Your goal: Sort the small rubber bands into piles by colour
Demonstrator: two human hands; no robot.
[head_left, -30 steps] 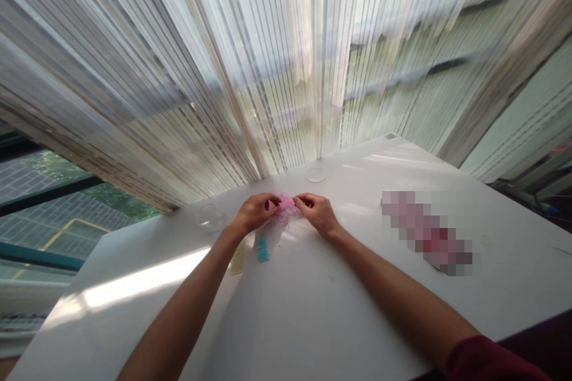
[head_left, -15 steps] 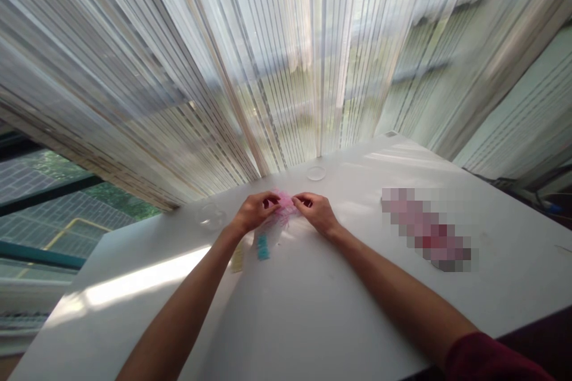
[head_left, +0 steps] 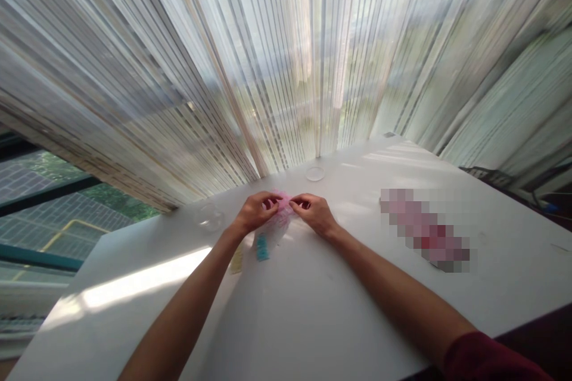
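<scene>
Between my hands is a pink frilly piece, with thin strands spreading below it. My left hand pinches its left side with thumb and fingers. On the right side, my right hand pinches it in the same way. A short blue strip lies on the white table just below the pink piece. Left of that strip, a yellowish strip is partly hidden by my left forearm.
The white table reaches a striped sheer curtain. A clear round item lies near the back edge, and clear rounded items lie at left. A blurred-out pinkish object is at right.
The view has shifted very slightly. Both hands stay at the pink piece, with my right fingertips a little further left; its strands look slightly rearranged.
</scene>
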